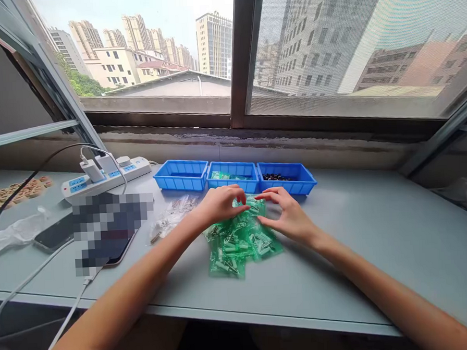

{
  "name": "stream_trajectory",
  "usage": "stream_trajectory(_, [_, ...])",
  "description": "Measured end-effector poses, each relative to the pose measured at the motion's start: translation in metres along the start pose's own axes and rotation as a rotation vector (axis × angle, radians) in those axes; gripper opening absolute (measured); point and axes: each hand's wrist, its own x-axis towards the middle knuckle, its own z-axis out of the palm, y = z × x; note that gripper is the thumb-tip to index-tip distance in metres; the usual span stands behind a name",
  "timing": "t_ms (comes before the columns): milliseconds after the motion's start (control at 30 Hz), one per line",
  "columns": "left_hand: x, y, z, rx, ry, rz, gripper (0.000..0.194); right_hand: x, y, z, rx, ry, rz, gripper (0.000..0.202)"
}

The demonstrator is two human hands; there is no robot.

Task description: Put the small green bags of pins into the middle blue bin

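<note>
A pile of small green plastic bags [239,243] holding metal parts lies on the grey table [362,241] in front of me. My left hand [219,203] rests on the pile's far edge, its fingers pinched on one green bag. My right hand [286,214] hovers at the pile's right side with fingers spread, its fingertips touching the same green bag [254,205]. Both forearms reach in from the near edge.
Three blue trays stand in a row by the window: the left one [182,175] looks bare, the middle one [233,176] holds green bags, the right one [286,178] dark small parts. Clear bags [173,216], phones [104,244], a power strip [106,176] and cables lie to the left.
</note>
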Motion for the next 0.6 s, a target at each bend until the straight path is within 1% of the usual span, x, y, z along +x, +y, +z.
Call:
stream_trajectory(100, [0.000, 0.000, 0.000, -0.042, 0.065, -0.070, 0.024, 0.000, -0.004, -0.002, 0.107, 0.036, 0.014, 0.033])
stream_trajectory(200, [0.000, -0.001, 0.001, -0.122, 0.082, -0.120, 0.031, 0.000, -0.007, -0.003, 0.192, 0.069, 0.029, 0.031])
stream_trajectory(333, [0.001, -0.003, 0.003, -0.273, 0.061, -0.084, 0.037, 0.001, -0.010, -0.003, 0.233, 0.155, 0.001, 0.031])
stream_trajectory(400, [0.003, -0.003, 0.004, -0.357, 0.059, -0.068, 0.037, 0.001, -0.012, -0.003, 0.272, 0.201, -0.012, 0.031])
stream_trajectory(467, [0.004, -0.003, 0.005, -0.485, 0.057, -0.075, 0.032, 0.001, -0.014, -0.003, 0.314, 0.220, -0.020, 0.031])
stream_trajectory(600, [0.006, -0.004, 0.005, -0.852, 0.071, -0.187, 0.034, 0.002, -0.016, -0.004, 0.361, 0.209, -0.005, 0.032])
